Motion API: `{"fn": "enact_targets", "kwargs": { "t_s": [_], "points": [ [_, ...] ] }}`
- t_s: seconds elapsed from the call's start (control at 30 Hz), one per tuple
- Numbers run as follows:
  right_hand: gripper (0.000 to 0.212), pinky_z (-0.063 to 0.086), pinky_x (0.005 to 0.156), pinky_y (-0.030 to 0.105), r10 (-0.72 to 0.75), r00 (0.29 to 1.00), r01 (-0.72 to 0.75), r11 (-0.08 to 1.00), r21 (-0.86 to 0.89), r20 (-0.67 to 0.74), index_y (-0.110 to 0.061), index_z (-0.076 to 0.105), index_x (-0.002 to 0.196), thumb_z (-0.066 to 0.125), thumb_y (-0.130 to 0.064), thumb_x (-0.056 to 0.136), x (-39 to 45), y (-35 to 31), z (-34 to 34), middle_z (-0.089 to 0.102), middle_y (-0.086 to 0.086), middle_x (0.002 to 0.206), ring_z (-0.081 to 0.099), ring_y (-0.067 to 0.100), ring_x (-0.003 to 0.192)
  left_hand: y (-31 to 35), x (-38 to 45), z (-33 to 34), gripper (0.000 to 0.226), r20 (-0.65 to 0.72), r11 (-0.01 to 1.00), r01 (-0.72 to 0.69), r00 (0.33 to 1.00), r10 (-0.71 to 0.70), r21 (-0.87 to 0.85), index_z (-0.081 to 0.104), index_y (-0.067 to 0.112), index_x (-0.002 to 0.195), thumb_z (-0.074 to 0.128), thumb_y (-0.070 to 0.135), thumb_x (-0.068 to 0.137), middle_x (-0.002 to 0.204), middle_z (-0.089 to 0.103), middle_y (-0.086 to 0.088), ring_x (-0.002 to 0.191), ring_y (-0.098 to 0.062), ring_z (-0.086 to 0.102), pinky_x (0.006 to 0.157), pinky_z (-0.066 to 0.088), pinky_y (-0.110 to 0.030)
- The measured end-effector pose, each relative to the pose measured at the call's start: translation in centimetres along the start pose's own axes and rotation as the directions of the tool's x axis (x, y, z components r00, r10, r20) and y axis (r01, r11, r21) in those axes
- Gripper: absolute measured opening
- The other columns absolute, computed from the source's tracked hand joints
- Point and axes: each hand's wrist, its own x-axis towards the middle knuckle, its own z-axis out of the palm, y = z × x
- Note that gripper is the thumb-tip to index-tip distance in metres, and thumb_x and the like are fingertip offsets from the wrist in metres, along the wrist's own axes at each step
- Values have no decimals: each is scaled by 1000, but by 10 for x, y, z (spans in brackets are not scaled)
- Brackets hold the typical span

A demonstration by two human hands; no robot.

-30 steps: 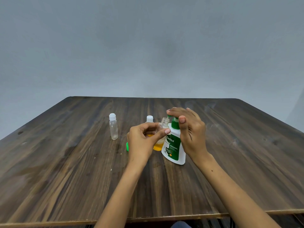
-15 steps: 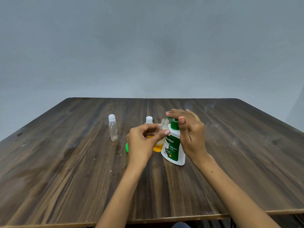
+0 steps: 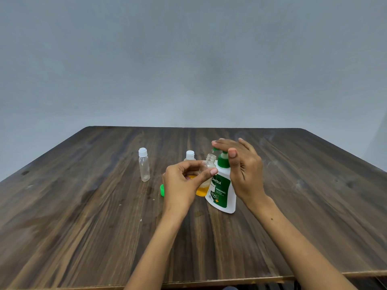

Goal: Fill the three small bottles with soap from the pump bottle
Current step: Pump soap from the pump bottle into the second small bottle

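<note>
- The left hand [image 3: 181, 185] pinches the open small bottle [image 3: 207, 174] between its thumb and curled fingers, and holds it upright right up against the pump bottle [image 3: 222, 191].
- That bottle has no cap on, and there's orange soap sitting in its bottom part.
- The right hand [image 3: 245, 170] lies flat over the green pump head, fingers pretty much straight, with the thumb pointing up by the pump collar. The spout tip sticks out under the fingertips, just above the open bottle's mouth.
- The pump bottle is white with a green label and stands on the wooden table [image 3: 83, 227], about mid-table.
- A second small bottle with a white cap [image 3: 190, 155] is just behind the left hand, mostly hidden.
- A third capped bottle [image 3: 144, 167], clear and looking empty, stands off to the left, well apart from the rest.
- A green cap [image 3: 161, 190] lies on the table, touching the left side of the left hand.
</note>
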Motion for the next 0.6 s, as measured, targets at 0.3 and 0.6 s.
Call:
{"fn": "enact_targets", "kwargs": {
  "t_s": [0.3,0.6],
  "points": [
    [63,42,102,44,18,1000,-18,1000,2,-14,-11,73,103,21,-48,104,-6,-1,2,72,-3,108,63,11,110,-2,2,1,27,-5,1000,5,1000,-5,-11,73,28,84,86,30,60,86,76,1,83,-13,73,81,59,-31],
    [64,41,103,44,24,999,-23,1000,10,-36,-11,73,102,21,-47,104,-6,-1,5,71,-4,107,64,11,109,-2,1,0,27,-8,1000,11,1000,-11,-3,74,25,86,87,27,63,85,77,1,84,-13,73,82,60,-35]
  ]
}}
